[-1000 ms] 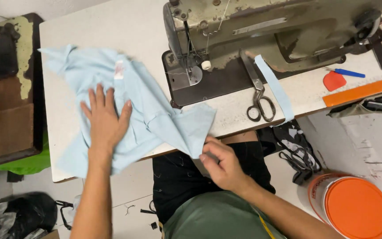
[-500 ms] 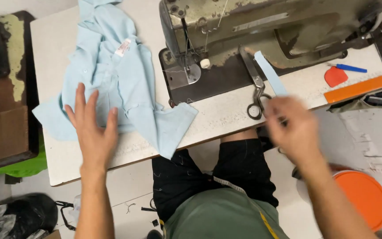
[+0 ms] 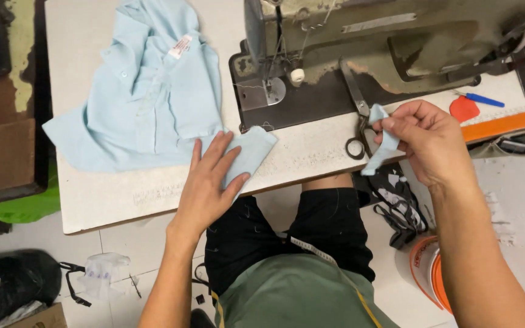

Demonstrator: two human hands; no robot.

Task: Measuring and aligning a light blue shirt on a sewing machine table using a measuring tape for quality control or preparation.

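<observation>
Pressing flat on the near corner of the light blue shirt (image 3: 147, 91), your left hand (image 3: 211, 182) has its fingers spread wide and gripping nothing; the palm pins the cloth close to the front edge of the table (image 3: 311, 158). The rest of the shirt lies rumpled toward the far left corner, its white label (image 3: 180, 45) turned up.

Your right hand (image 3: 426, 140) is lifted just off the front edge, to the right of the scissors (image 3: 356, 115). Its thumb and fingertips are pinched shut on the top end of a narrow light blue strip (image 3: 379, 152), which hangs limp below the pinch and touches nothing else. The scissors lie shut on the table, blades pointing in under the sewing machine (image 3: 396, 48), with the handles just beside the strip.

As I read it, the step in hand is holding: shirt kept down with one hand, strip held up with the other, the two well apart. Any move from here calls for a steady pinch, since the strip is held by one end only. It also calls for keeping the loose tail clear of the scissor handles.

A blue pen (image 3: 484, 99) and an orange ruler (image 3: 505, 124) sit at the right edge.
</observation>
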